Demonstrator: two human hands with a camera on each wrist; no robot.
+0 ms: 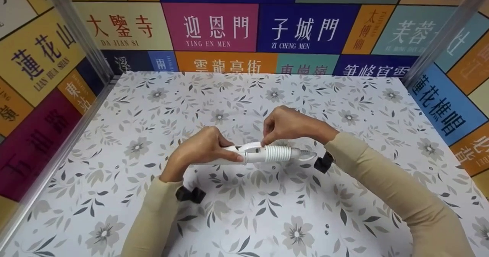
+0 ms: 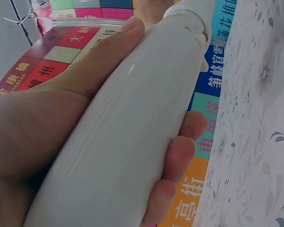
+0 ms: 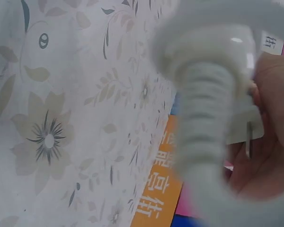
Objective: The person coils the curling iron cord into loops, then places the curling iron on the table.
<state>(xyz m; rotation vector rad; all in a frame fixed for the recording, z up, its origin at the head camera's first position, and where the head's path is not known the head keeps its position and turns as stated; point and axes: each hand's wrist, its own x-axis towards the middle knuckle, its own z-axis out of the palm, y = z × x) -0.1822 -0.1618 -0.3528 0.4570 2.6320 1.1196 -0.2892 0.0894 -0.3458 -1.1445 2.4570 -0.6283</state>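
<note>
A white wand-shaped electric appliance, which looks like a curling iron (image 1: pixel 225 160), lies level above the table, its white cord (image 1: pixel 278 153) wound in several turns round one end. My left hand (image 1: pixel 202 146) grips its smooth body (image 2: pixel 118 123), thumb along one side and fingers curled round the other. At the wound end, the fingertips of my right hand (image 1: pixel 288 123) pinch a small white piece. In the right wrist view this piece shows a flat metal prong, like a power plug (image 3: pixel 246 125); my fingers partly hide it. A ribbed cord sleeve (image 3: pixel 203 113) and a blurred loop of cord stand before it.
The table (image 1: pixel 133 196) has a white cover with grey flowers and leaves. Panels of coloured signs (image 1: pixel 210 27) with lettering stand at the back and both sides. Transparent strips run along the panel corners. A black strap piece (image 1: pixel 191 194) sits at each wrist.
</note>
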